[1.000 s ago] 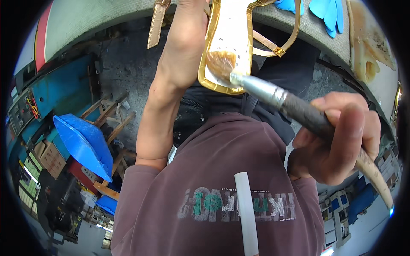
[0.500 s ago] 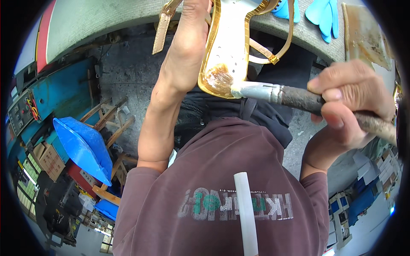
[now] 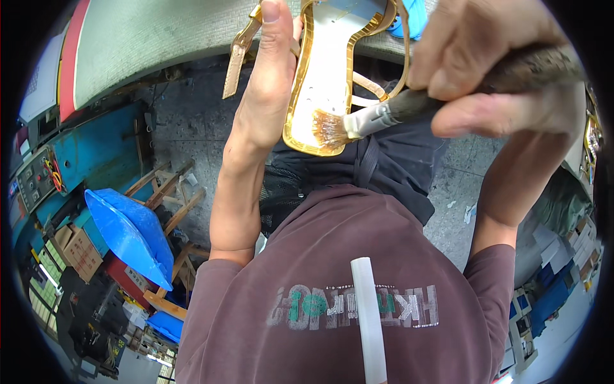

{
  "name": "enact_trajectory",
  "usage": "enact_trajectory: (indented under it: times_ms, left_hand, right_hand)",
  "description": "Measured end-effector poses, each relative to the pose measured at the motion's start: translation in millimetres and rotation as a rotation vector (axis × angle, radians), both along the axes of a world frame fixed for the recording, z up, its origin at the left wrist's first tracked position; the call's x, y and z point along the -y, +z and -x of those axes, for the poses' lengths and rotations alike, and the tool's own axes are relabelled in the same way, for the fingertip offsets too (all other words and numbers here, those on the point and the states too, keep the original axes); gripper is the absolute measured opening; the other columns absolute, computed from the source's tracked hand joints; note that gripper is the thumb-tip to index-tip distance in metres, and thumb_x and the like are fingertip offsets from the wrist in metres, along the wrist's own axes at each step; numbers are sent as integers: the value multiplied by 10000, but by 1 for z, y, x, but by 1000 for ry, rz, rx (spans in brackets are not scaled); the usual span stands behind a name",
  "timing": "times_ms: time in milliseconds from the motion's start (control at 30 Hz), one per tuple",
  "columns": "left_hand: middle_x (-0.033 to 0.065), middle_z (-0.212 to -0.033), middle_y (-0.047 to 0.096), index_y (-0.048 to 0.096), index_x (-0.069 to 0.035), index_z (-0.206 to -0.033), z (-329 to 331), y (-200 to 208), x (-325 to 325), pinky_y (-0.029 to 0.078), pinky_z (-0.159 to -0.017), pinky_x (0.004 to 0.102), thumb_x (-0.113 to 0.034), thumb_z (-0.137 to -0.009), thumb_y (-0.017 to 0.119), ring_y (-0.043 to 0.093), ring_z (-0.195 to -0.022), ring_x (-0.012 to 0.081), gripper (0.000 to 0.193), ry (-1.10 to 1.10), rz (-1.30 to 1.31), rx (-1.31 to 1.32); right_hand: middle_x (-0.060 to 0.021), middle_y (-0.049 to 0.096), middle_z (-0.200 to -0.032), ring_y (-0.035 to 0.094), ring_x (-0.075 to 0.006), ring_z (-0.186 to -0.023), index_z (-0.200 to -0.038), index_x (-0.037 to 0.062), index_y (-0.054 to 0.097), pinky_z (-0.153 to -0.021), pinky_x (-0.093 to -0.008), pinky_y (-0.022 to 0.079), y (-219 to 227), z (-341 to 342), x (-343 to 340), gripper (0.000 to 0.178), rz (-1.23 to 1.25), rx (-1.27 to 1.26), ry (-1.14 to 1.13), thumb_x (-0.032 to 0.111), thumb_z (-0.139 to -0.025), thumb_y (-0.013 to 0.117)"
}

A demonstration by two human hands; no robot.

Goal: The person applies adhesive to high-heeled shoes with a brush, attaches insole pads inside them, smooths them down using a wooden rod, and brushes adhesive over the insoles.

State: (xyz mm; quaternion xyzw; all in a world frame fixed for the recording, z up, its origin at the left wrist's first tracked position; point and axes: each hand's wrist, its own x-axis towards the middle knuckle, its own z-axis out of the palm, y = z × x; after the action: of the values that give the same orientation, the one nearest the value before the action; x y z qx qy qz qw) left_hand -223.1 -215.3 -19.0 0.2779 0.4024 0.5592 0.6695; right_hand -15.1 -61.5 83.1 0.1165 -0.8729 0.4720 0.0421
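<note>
My left hand (image 3: 268, 96) grips a sandal (image 3: 326, 77) by its left side, thumb up along the edge. The sandal has a white face with a shiny gold border, and thin straps hang off both sides. A buckled strap (image 3: 238, 57) dangles left of the hand. In my right hand (image 3: 492, 70) is a paintbrush (image 3: 374, 120) with a dark handle and a pale metal ferrule. Its brown, wet-looking bristles (image 3: 330, 128) press on the white face near the sandal's rounded near end. The sandal's far end is cut off by the frame's upper edge.
A light-coloured worktable (image 3: 153, 45) runs across the far side, with a blue glove (image 3: 416, 19) partly behind my right hand. At left lie a blue plastic basin (image 3: 131, 233), a wooden frame (image 3: 182, 211), a cardboard box (image 3: 80, 249) and a control panel (image 3: 37, 176).
My right hand has moved up and left, and the brush is now more tilted. The sandal has shifted slightly left and nearer in my left hand. The bristles still touch its near end.
</note>
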Motion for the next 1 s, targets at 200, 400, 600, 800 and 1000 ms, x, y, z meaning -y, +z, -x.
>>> enact_trajectory:
  times_ms: [200, 400, 600, 800, 1000]
  left_hand:
    - [77, -1035, 645, 503, 7, -1316, -17, 14, -2, 502, -760, 278, -595, -1034, 275, 637, -869, 140, 703, -63, -114, -191]
    - [97, -1042, 641, 473, 18, -1307, -15, -5, 12, 537, -778, 274, -577, -1040, 232, 641, -904, 141, 695, 95, -185, 6]
    - [70, -1098, 542, 342, -7, -1397, -47, -2, 28, 490, -819, 259, -714, -971, 139, 564, -950, 124, 850, 418, -44, -184]
    - [117, -1455, 417, 194, 33, -1518, -58, -5, 33, 306, -1101, 315, -770, -930, 112, 407, -1316, 190, 999, 390, -38, -270]
    - [145, -1482, 361, 73, 34, -1530, -73, -15, 35, 244, -1158, 356, -779, -919, 122, 355, -1372, 209, 1018, 315, -60, -194]
  right_hand:
    - [-224, 693, -877, 702, -264, -711, -900, -34, 680, -601, -318, 578, -3, -5, 4, 397, -26, 9, -34, 304, -744, 818]
    - [-241, 696, -881, 701, -269, -690, -895, -57, 690, -590, -320, 582, -10, -19, 10, 496, -14, -102, -277, 406, -751, 791]
    - [-257, 699, -886, 701, -275, -670, -891, -81, 699, -580, -321, 587, -42, -66, 104, 606, 24, -541, -754, 507, -759, 764]
    - [-237, 691, -882, 705, -298, -716, -879, -105, 689, -595, -333, 616, -45, -5, 135, 242, -362, -414, -916, 92, -788, 796]
    - [-203, 638, -821, 641, -263, -652, -820, -105, 631, -528, -307, 543, -115, 43, 90, 197, -634, -621, -1047, 44, -749, 739]
